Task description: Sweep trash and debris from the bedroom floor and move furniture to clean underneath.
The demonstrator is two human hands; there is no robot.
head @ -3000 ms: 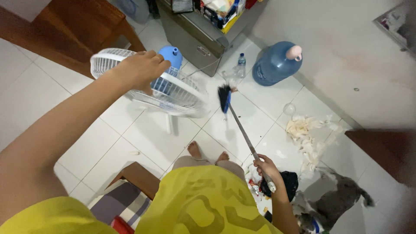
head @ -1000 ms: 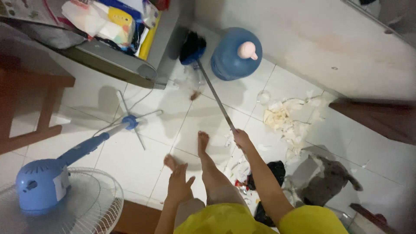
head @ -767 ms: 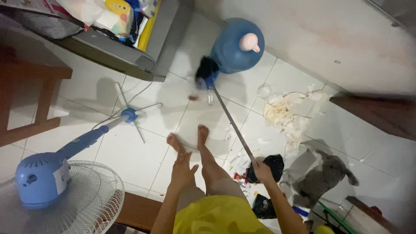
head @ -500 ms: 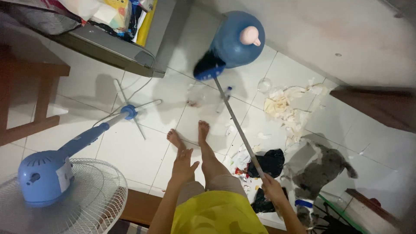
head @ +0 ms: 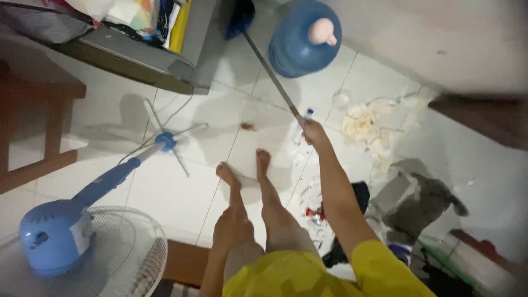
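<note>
My right hand [head: 313,132] grips the metal handle of a broom [head: 269,69], arm stretched forward. The broom's dark bristle head with its blue base [head: 241,16] reaches into the gap between a grey cabinet [head: 203,49] and a large blue water jug [head: 302,38]. My left hand [head: 232,228] rests on my left thigh, fingers loosely together, holding nothing. My bare feet [head: 245,168] stand on the white tiled floor. A small brown scrap [head: 247,126] lies just ahead of my feet.
A blue and white pedestal fan [head: 82,231] tilts at lower left, its cross base [head: 165,140] on the tiles. Crumpled paper [head: 366,129] and mixed litter [head: 313,206] lie to the right. A grey cat [head: 426,201] sits at right. A wooden table [head: 33,110] stands left.
My right arm pushed the broom forward, so its head moved from in front of the jug into the gap by the cabinet. My left hand stayed on my thigh.
</note>
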